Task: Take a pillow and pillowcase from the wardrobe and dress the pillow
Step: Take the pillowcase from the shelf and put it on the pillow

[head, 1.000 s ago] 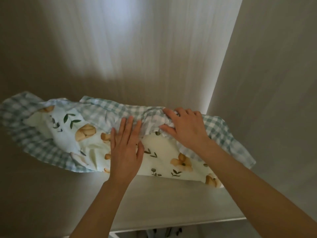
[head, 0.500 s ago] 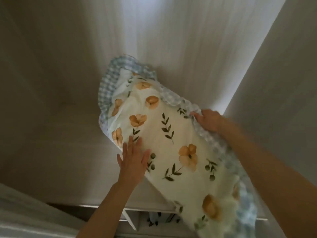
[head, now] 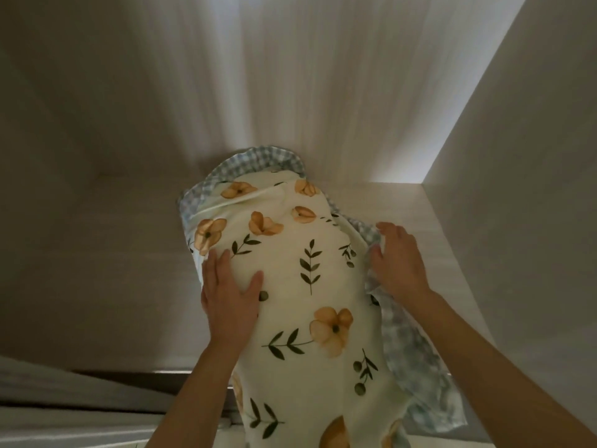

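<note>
A cream pillow (head: 310,286) printed with orange flowers and green sprigs, edged by a blue-and-white check frill (head: 258,161), lies lengthwise on a high wardrobe shelf (head: 129,253). Its near end hangs out over the shelf's front edge toward me. My left hand (head: 231,294) presses flat against the pillow's left side, fingers spread. My right hand (head: 399,261) cups the right side over the check frill. Whether the fingers close around the fabric is hard to tell; both palms hold the pillow between them.
The pale wood-grain back wall (head: 290,92) of the wardrobe rises behind the pillow, and a side wall (head: 517,189) stands close on the right. The shelf's front edge (head: 113,371) runs across the lower left, with a light door panel (head: 64,425) below it.
The pillow has swung from lying crosswise on the shelf to pointing toward me and slid outward over the edge. My hands have shifted from its top to its two sides.
</note>
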